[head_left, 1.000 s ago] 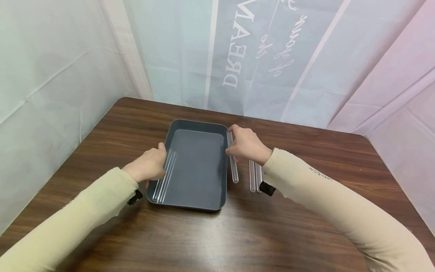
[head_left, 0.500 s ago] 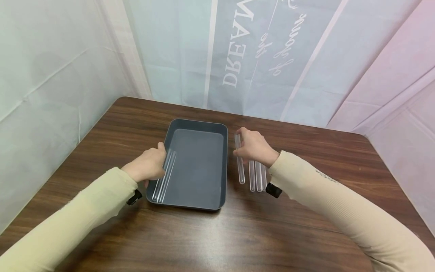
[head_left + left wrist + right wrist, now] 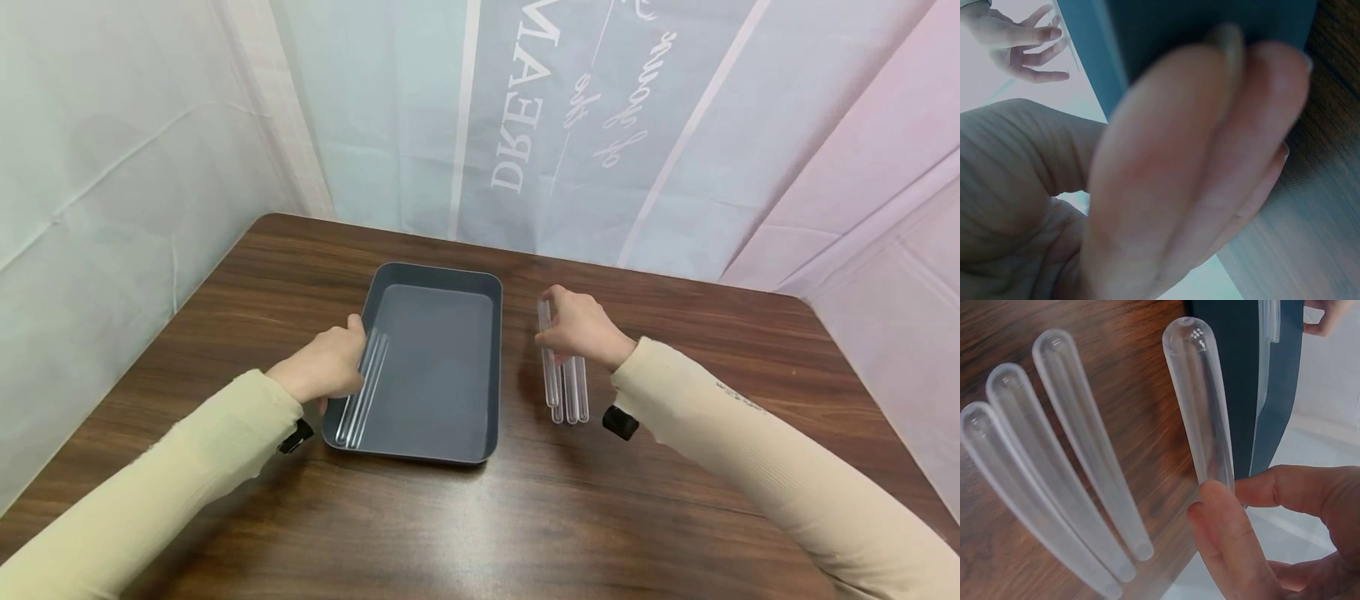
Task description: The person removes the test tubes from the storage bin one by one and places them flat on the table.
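My left hand [image 3: 326, 362] grips the left wall of a dark grey rectangular tray [image 3: 435, 367]; in the left wrist view its fingers [image 3: 1154, 144] press the outside of that wall. Clear test tubes [image 3: 371, 375] lie lengthwise inside, along the tray's left side, partly hidden by this hand. To the right of the tray, my right hand [image 3: 581, 325] pinches another clear test tube [image 3: 1200, 400] between thumb and fingers, rounded end pointing away from the hand. In the head view it overlaps three similar tubes [image 3: 1085, 444] lying side by side on the table.
The tray and loose tubes rest on a dark brown wooden table [image 3: 480, 533]. Behind it hangs a pale blue-grey curtain [image 3: 397, 117] with white lettering; lighter fabric covers the left and right sides.
My right hand has moved right with its test tube, from beside the tray's right edge to the tubes on the table. The left hand and tray have stayed in place.
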`<state>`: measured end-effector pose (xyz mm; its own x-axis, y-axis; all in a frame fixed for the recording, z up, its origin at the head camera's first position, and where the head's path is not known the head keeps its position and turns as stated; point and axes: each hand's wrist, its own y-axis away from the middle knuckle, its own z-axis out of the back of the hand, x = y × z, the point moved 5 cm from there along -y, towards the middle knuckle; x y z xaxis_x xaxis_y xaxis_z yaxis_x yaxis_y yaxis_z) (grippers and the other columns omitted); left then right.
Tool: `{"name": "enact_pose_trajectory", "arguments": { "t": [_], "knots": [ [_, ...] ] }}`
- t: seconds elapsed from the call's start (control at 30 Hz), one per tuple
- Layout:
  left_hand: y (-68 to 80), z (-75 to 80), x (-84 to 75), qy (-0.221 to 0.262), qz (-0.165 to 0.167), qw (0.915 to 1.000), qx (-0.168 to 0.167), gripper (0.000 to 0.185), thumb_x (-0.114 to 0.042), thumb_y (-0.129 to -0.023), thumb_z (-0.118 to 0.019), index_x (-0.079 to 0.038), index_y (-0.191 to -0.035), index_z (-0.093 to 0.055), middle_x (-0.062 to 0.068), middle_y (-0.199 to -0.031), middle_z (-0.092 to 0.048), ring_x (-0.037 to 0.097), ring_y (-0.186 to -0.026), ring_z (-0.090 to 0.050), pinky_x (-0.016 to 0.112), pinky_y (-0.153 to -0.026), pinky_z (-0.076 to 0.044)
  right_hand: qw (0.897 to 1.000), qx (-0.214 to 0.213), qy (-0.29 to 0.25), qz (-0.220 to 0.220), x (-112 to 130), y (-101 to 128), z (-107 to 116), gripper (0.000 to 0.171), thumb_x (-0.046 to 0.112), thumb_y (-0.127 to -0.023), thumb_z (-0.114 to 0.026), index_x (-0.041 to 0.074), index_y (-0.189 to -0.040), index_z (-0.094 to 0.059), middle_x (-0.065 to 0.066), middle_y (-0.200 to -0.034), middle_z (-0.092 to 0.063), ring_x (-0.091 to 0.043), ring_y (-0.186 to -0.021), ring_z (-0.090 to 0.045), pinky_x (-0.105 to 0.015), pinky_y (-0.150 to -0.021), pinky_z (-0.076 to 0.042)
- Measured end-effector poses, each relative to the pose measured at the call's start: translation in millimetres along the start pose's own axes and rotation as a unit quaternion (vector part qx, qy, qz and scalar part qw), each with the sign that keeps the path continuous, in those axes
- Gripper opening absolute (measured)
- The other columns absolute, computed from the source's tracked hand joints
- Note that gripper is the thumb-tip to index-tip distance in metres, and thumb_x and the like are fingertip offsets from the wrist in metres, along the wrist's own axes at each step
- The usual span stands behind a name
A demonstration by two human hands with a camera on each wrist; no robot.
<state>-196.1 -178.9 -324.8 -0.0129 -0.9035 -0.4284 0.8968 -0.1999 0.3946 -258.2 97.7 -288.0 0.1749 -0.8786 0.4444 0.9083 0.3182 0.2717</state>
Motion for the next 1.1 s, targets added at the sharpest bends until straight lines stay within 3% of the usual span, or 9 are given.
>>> {"name": "enact_pose_trajectory", "arguments": {
  "t": [0.17, 0.4, 0.6, 0.83, 1.1],
  "knots": [
    [0.8, 0.5, -0.3, 0.005, -0.003, 1.0, -0.002, 0.077, 0.008, -0.078, -0.048, 0.022, -0.139, -0.002, 0.025, -0.067, -0.057, 0.021, -0.033, -0.057, 0.029, -0.036, -0.05, 1.0, -0.001, 0.0, -0.016, -6, 4, 0, 0.064, 0.008, -0.085, -0.061, -0.004, -0.142, -0.033, -0.015, -0.084, -0.066, -0.022, -0.062, -0.07, -0.04, -0.08, -0.058],
    [-0.5, -0.4, 0.2, 0.005, -0.005, 1.0, -0.005, 0.079, 0.008, -0.078, -0.049, 0.022, -0.14, -0.001, 0.028, -0.07, -0.058, 0.021, -0.034, -0.058, 0.029, -0.036, -0.05, 1.0, 0.005, 0.0, -0.022, -21, 7, -3, 0.064, 0.01, -0.086, -0.061, -0.006, -0.141, -0.033, -0.024, -0.102, -0.064, -0.019, -0.06, -0.069, -0.045, -0.086, -0.055],
    [-0.4, 0.1, 0.1, 0.008, 0.0, 1.0, -0.004, 0.076, 0.009, -0.079, -0.048, 0.022, -0.139, -0.003, 0.026, -0.069, -0.058, 0.021, -0.034, -0.058, 0.03, -0.036, -0.05, 1.0, 0.001, 0.004, -0.028, -31, 8, 0, 0.066, 0.011, -0.086, -0.061, -0.006, -0.142, -0.032, -0.016, -0.086, -0.065, -0.021, -0.06, -0.069, -0.046, -0.083, -0.056],
    [-0.8, 0.4, 0.1, 0.01, -0.004, 0.9999, -0.004, 0.075, 0.009, -0.078, -0.048, 0.022, -0.138, -0.004, 0.025, -0.068, -0.057, 0.021, -0.034, -0.058, 0.029, -0.036, -0.05, 0.999, 0.005, -0.006, -0.042, -43, 11, 2, 0.065, 0.01, -0.087, -0.061, -0.006, -0.143, -0.031, -0.018, -0.091, -0.063, -0.023, -0.063, -0.069, -0.04, -0.073, -0.059],
    [-1.3, 0.6, 0.8, 0.007, -0.008, 0.9999, -0.007, 0.075, 0.009, -0.078, -0.048, 0.022, -0.137, -0.005, 0.027, -0.069, -0.057, 0.021, -0.033, -0.057, 0.029, -0.036, -0.05, 0.999, 0.012, 0.0, -0.052, -57, 13, 0, 0.067, 0.009, -0.087, -0.06, -0.008, -0.144, -0.028, -0.018, -0.088, -0.063, -0.02, -0.06, -0.068, -0.041, -0.073, -0.059]
  ]
}}
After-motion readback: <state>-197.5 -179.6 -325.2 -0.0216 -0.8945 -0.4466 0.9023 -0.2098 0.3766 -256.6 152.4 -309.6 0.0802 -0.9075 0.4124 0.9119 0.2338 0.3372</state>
